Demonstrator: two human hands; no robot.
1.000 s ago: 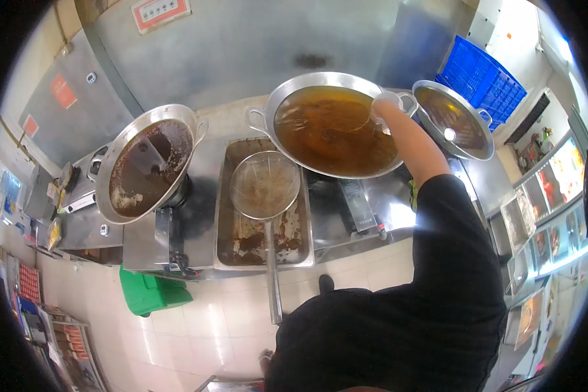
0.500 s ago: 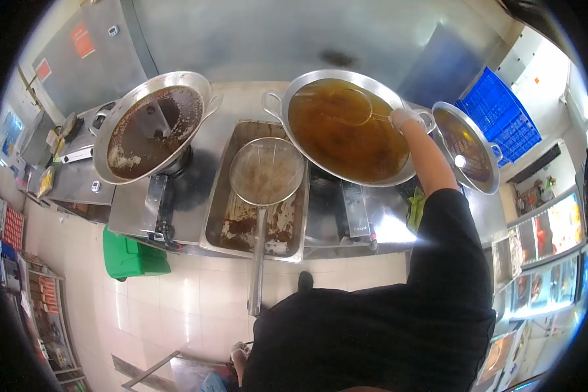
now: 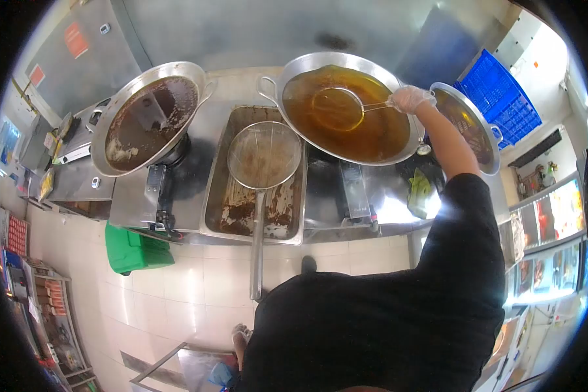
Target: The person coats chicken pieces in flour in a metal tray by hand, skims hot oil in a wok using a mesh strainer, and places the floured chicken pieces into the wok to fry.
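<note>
My right hand (image 3: 409, 99), in a clear plastic glove, is closed round the handle of a round wire skimmer (image 3: 364, 109) at the right rim of a wide metal pot (image 3: 333, 60). The skimmer's ring lies at the surface of the amber liquid (image 3: 372, 140), partly in it. My left hand (image 3: 240, 332), also gloved, hangs low beside my body, far from the counter; its fingers are too small to make out. A large long-handled strainer (image 3: 265, 157) rests across a stained deep metal tray (image 3: 210, 215) in front of me.
A pot of dark liquid (image 3: 160, 121) stands at left, another pot (image 3: 467, 121) at right. Burner controls (image 3: 354, 189) and green leaves (image 3: 420, 191) lie along the counter. A blue crate (image 3: 500, 98) is at far right. A green bin (image 3: 134, 249) stands on the floor.
My right hand and the skimmer have shifted; the ring has moved left and nearer the middle of the amber liquid. The whole view has tilted slightly, so the counter sits higher.
</note>
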